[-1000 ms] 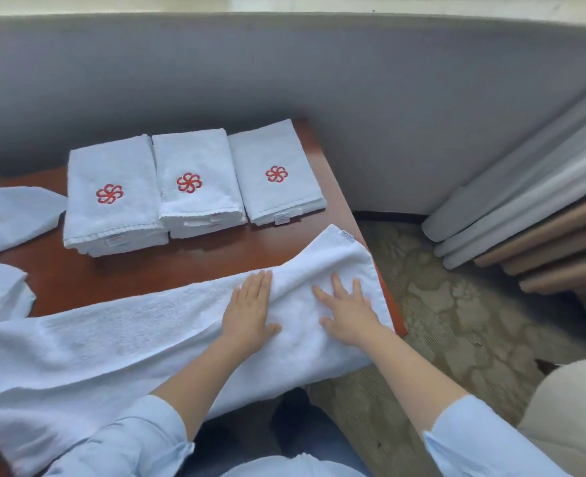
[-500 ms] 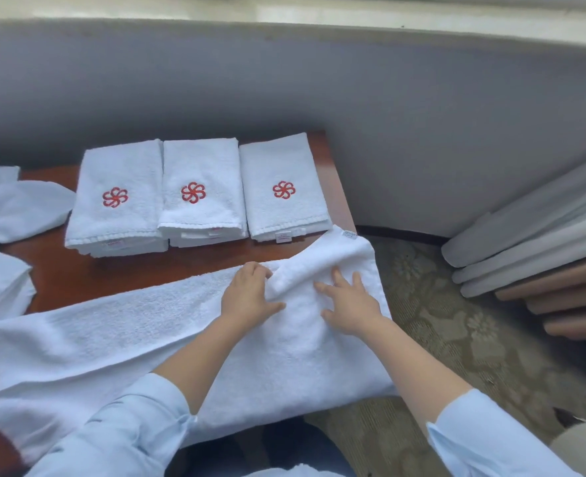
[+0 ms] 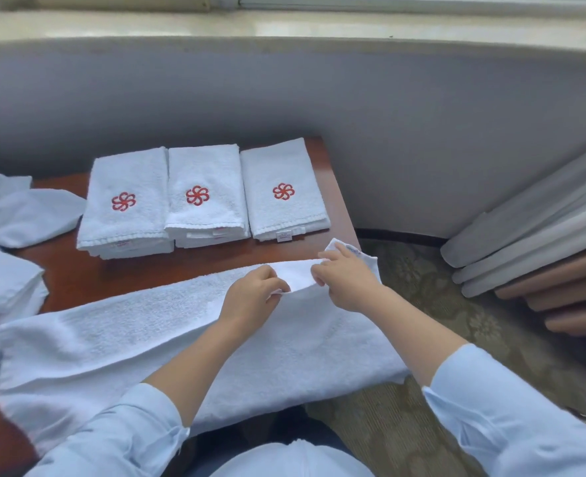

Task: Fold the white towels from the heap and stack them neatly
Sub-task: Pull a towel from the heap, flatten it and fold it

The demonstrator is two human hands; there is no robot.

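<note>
Left hand [image 3: 250, 299] and right hand [image 3: 348, 284] pinch the towel's [image 3: 129, 332] far edge.

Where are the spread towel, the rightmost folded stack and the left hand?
spread towel [image 3: 129, 325], head view, flat middle part.
rightmost folded stack [image 3: 283, 191], head view, red emblem on top.
left hand [image 3: 250, 301], head view, back of hand.

A bare strip of the reddish-brown wooden tabletop [image 3: 88, 280] runs left to right between the three stacks of folded white towels with red flower emblems [image 3: 202, 201], set tight side by side along the far edge, and the long white terry towel [image 3: 129, 325] covering the near part. The strip narrows toward the right. The heap of loose white towels [image 3: 5, 287] closes its left end. The curved grey wall [image 3: 387, 132] rises behind the stacks. Right of the tabletop, open room lies above the patterned carpet [image 3: 456, 304], bounded by grey and tan curtain folds [image 3: 542, 242].
</note>
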